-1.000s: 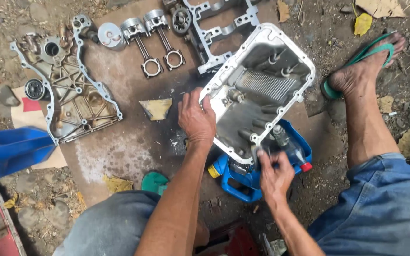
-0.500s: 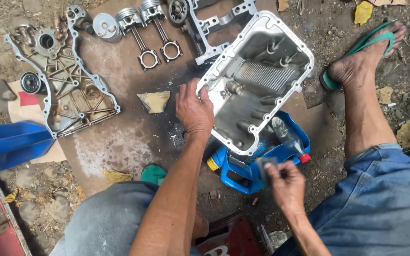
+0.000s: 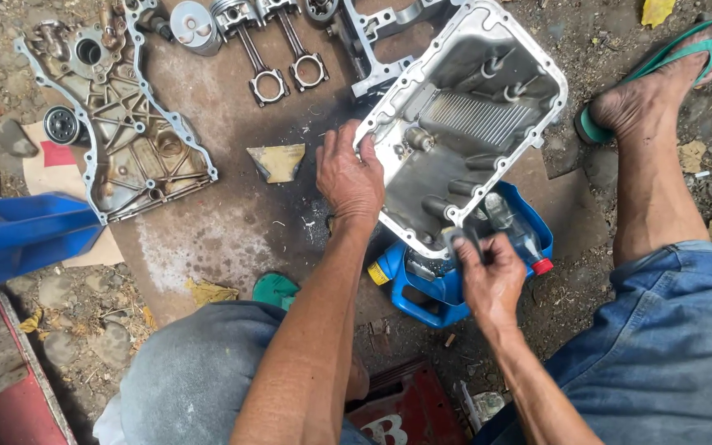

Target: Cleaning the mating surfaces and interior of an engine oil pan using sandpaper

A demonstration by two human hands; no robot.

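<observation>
A brown cardboard sheet [image 3: 208, 239] is laid on the ground and carries the parts. A grey cast-aluminium oil pan [image 3: 467, 124] is propped open side up at the sheet's right edge, its near end resting on a blue plastic jug [image 3: 438, 292]; its long axis runs from the near left to the far right, away from both hands. A ribbed grey timing cover [image 3: 117, 132] is laid at the far left corner, and two pistons with connecting rods [image 3: 269, 49] are set along the far edge. The left hand [image 3: 349, 177] is clamped on the pan's left rim, fingers curled over the flange. The right hand [image 3: 492, 276], the nearer one to the pan's near rim, is closed on a small dark scraping pad [image 3: 456, 239], which is pressed against that rim.
</observation>
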